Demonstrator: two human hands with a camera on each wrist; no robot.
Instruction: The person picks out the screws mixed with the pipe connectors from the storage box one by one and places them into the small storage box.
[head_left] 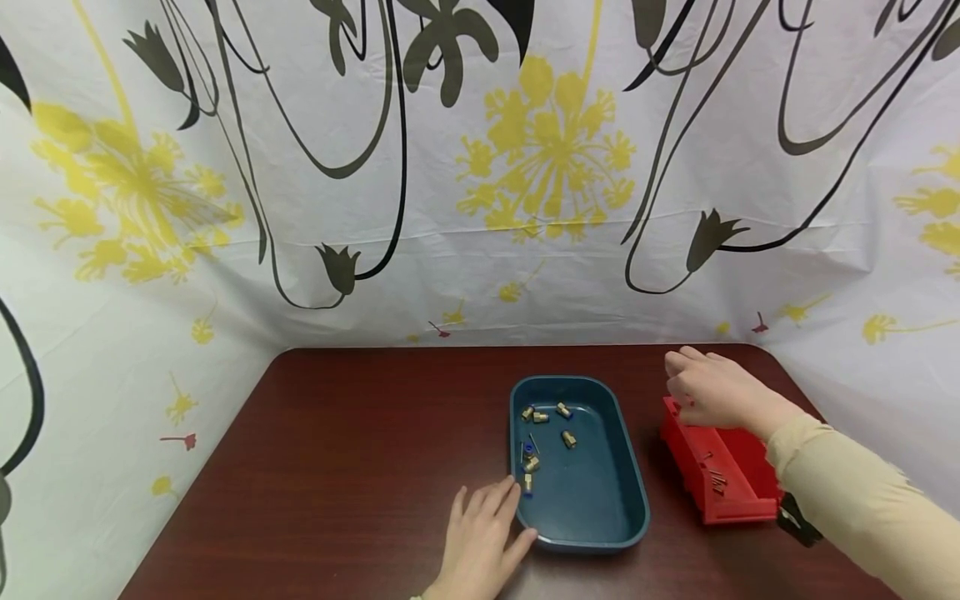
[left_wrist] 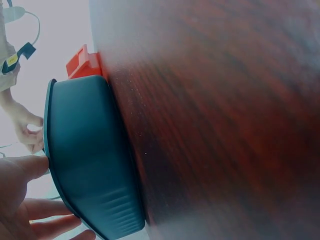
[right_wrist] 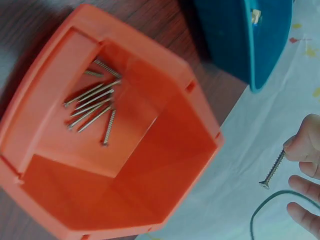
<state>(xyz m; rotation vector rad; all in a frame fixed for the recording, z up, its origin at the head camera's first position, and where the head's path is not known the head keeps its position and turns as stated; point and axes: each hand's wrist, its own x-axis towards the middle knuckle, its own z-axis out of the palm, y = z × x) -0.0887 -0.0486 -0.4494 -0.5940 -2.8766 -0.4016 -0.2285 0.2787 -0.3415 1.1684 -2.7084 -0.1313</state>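
Observation:
My right hand is raised over the far end of a red plastic bin. In the right wrist view its thumb and finger pinch a screw near the tip, head pointing away from the hand. Several long screws lie inside that bin. My left hand rests at the near-left corner of a dark teal tray, fingers extended and fingertips on the rim. Brass fittings with blue parts lie in the tray, mostly along its left side, with a couple of thin screws among them.
The tray and bin stand side by side on a dark red-brown wooden table. Behind the table hangs a white cloth with yellow and grey flower prints. A dark device sits under the right wrist, beside the bin.

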